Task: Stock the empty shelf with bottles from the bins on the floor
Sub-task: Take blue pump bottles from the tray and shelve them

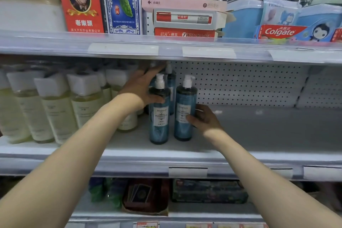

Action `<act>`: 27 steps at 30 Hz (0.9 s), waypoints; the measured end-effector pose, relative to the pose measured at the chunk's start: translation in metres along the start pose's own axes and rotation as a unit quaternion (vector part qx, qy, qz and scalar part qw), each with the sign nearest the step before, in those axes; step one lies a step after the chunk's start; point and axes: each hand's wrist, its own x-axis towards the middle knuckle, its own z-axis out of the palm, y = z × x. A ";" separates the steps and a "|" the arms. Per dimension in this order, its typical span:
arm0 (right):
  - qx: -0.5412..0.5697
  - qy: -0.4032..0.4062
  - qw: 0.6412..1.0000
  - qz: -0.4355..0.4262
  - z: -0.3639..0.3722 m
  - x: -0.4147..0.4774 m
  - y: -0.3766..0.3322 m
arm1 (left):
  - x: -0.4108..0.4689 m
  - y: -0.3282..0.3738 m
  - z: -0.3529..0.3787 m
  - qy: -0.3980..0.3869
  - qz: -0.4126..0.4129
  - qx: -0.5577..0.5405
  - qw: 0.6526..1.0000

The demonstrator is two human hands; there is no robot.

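Observation:
Two blue pump bottles with white labels stand upright near the front of the white middle shelf [259,131]. My left hand [142,87] reaches past the left blue bottle [159,116], thumb against its shoulder and fingers stretched toward a third blue bottle [171,81] behind, partly hidden. My right hand [203,118] grips the right blue bottle [184,111] at its label, fingers curled round its side. The bins on the floor are out of view.
Pale yellow bottles with white caps [55,105] fill the shelf's left part. A pegboard back wall [240,83] closes the shelf. The upper shelf [166,46] holds card boxes, marker boxes and toothpaste. The lower shelf [185,213] holds dark boxes.

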 end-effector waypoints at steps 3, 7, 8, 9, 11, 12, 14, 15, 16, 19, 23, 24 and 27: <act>-0.046 -0.003 0.999 -0.011 0.004 -0.001 0.001 | 0.007 0.007 -0.005 -0.058 0.009 0.131 0.990; -0.113 0.021 0.993 -0.020 0.009 -0.001 0.004 | 0.013 0.018 -0.009 -0.081 0.053 0.261 0.960; -0.113 0.024 0.993 -0.018 0.010 0.000 0.006 | 0.014 0.021 -0.009 -0.092 0.054 0.278 0.955; -0.113 0.027 0.993 -0.015 0.010 0.002 0.007 | 0.015 0.023 -0.008 -0.103 0.052 0.294 0.949; -0.113 0.027 0.993 -0.012 0.011 0.003 0.010 | 0.016 0.027 -0.008 -0.118 0.050 0.323 0.938; -0.110 0.026 0.994 -0.012 0.011 0.004 0.012 | 0.017 0.028 -0.009 -0.122 0.051 0.335 0.933; -0.103 0.018 0.994 -0.009 0.012 0.004 0.015 | 0.018 0.028 -0.010 -0.126 0.052 0.352 0.926; -0.098 0.014 0.995 -0.007 0.013 0.004 0.017 | 0.019 0.028 -0.010 -0.128 0.050 0.357 0.924; -0.094 0.011 0.995 -0.006 0.013 0.006 0.018 | 0.020 0.028 -0.010 -0.130 0.047 0.359 0.923; -0.087 0.001 0.996 -0.006 0.014 0.010 0.021 | 0.026 0.026 -0.008 -0.131 0.047 0.364 0.921; -0.090 -0.009 0.996 -0.014 0.021 0.017 0.022 | 0.036 0.014 -0.005 -0.109 0.044 0.348 0.930; -0.091 -0.009 0.996 -0.017 0.023 0.020 0.022 | 0.038 0.010 -0.004 -0.102 0.044 0.342 0.933; -0.095 -0.006 0.995 -0.020 0.029 0.030 0.023 | 0.046 0.002 0.000 -0.082 0.048 0.328 0.940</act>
